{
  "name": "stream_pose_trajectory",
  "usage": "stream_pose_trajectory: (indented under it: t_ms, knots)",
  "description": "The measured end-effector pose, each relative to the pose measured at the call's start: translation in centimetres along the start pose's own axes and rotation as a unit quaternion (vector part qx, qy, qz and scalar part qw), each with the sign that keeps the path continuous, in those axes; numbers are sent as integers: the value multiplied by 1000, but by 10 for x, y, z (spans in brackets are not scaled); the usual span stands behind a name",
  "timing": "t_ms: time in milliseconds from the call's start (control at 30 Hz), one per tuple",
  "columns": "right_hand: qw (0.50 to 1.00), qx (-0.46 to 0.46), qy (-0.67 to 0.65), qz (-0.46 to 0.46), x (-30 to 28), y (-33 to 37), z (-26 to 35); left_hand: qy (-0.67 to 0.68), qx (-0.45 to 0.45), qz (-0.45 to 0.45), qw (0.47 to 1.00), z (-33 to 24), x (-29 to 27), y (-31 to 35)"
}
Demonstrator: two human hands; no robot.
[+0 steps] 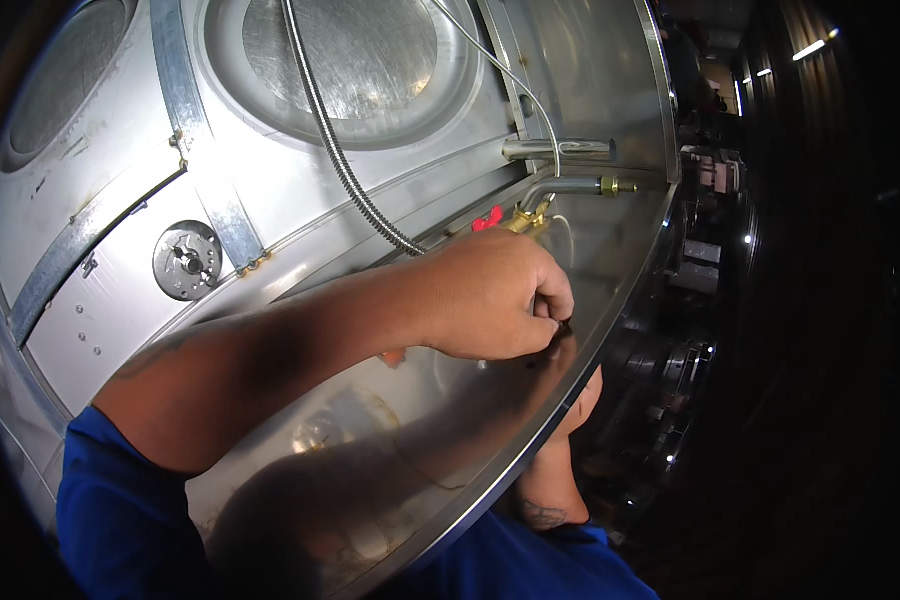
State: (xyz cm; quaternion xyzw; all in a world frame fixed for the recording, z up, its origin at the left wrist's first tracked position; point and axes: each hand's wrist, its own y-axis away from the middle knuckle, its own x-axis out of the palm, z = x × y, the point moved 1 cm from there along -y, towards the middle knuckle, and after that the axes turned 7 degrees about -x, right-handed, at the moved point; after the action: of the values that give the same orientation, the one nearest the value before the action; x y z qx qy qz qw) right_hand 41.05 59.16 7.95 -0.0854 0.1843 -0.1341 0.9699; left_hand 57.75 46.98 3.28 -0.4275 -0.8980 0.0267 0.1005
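Note:
My left hand (500,295) reaches across the inside of a shiny sheet-metal panel (450,500). Its fingers are curled in a pinch against the panel's inner face. Whatever sits at the fingertips is too small and dark to name. Just beyond the knuckles is a brass valve (526,218) with a red handle (487,219). My right hand (584,402) is on the outer side of the same panel, behind its edge. Only part of that hand shows, and its fingers are hidden.
A braided steel hose (335,165) hangs down behind my left wrist. A bent metal pipe (570,186) ends in a brass fitting (610,187). Above it lies a short metal tube (560,150). A white tank-like wall (120,290) with metal straps stands at left. Dark machinery (695,265) is at right.

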Motion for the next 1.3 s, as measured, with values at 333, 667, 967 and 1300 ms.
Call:
stream_pose_trajectory:
  t_ms: [333, 667, 967, 1300]
  knots:
    - [948, -197, 239, 78, -1, -7, 0, 31, -69, 28, 997, -11, -14, -5]
    - [959, -156, 229, 55, 0, -10, 7, -85, -18, 61, 994, -23, -15, -11]
    - [954, 245, -165, 56, -9, -13, 22, -127, -13, 86, 988, -26, -17, -13]
    - [875, -314, 349, 115, -4, -17, 6, -82, 0, 76, 994, -21, -15, -10]
